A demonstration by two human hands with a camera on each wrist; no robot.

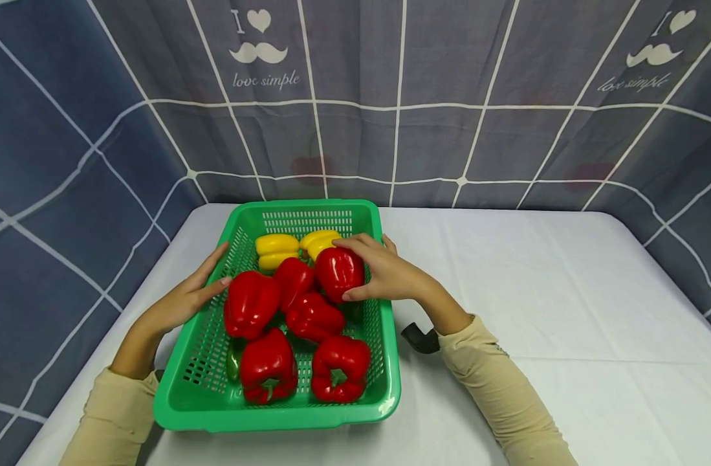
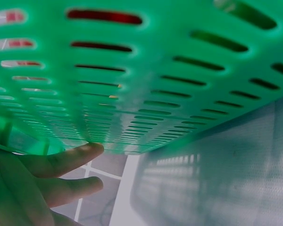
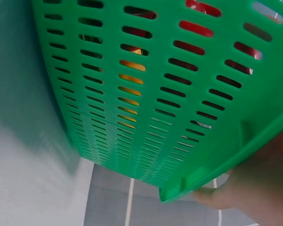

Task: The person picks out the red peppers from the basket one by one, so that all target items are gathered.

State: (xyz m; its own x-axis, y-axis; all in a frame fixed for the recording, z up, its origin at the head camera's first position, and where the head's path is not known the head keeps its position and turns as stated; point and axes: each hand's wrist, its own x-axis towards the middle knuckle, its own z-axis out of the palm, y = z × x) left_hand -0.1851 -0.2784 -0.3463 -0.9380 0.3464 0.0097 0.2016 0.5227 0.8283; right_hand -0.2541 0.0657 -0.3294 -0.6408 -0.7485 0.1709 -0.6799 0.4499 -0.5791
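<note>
A green plastic basket (image 1: 276, 421) with slotted walls holds several red bell peppers. My right hand (image 1: 390, 268) reaches over the right rim and grips a red bell pepper (image 1: 339, 273), thumb at its near side and fingers over its top. My left hand (image 1: 186, 298) rests at the left rim, its fingers extended along the outside and its thumb over the edge, close to another red bell pepper (image 1: 251, 304). In the left wrist view, straight fingers (image 2: 70, 160) lie beside the basket wall (image 2: 146, 94). The right wrist view shows the wall (image 3: 146, 103) with part of my hand over the rim.
Two yellow bell peppers (image 1: 276, 251) lie at the basket's far end. More red peppers (image 1: 340, 369) lie nearer, and something dark green (image 1: 233, 359) shows under one at the left. The basket stands on a white-covered table (image 1: 535, 291) before grey checked curtains (image 1: 437, 149).
</note>
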